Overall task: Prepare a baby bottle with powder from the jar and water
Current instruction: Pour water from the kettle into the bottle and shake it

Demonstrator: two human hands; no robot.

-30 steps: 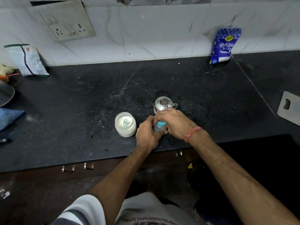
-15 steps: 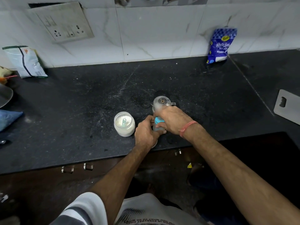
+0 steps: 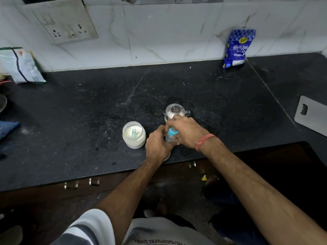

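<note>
The baby bottle (image 3: 170,138), clear with a blue collar (image 3: 172,132), stands near the front edge of the black counter (image 3: 88,121). My left hand (image 3: 157,145) grips its body from the left. My right hand (image 3: 185,131) curls over the blue collar from above and the right. An open glass jar (image 3: 134,137) of white powder, with a pale green scoop inside, stands just left of my left hand. A small steel kettle (image 3: 174,111) with its lid on sits right behind the bottle. Most of the bottle is hidden by my hands.
A blue sugar packet (image 3: 236,48) leans on the tiled wall at the back right. A pale packet (image 3: 21,67) leans at the back left, with a blue cloth (image 3: 7,128) at the left edge. A grey board (image 3: 311,114) lies at the right.
Both hands stay on the bottle. My right hand has shifted slightly around the blue collar, showing more of it. The jar and kettle have not moved.
</note>
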